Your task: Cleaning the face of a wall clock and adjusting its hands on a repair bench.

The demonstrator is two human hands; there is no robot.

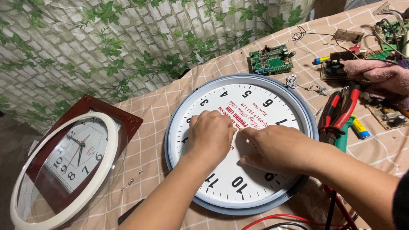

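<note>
I see the large round grey-rimmed plastic wall clock (pixel 241 142) lying flat on the checked cloth (pixel 149 147); my left hand (pixel 210 135) and right hand (pixel 277 147) pinch at its centre, though what they grip I cannot tell. It looks light and fragile; I'd hold the rim.

Both hands, left (pixel 211 135) and right (pixel 277 147), pressed on round clock face (pixel 255 102); pliers (pixel 341 111) beside.

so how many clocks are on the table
2. A round grey-rimmed clock lies flat at centre, both hands, left and right, on its dial. A brown square clock sits at left under a white ring.
</note>
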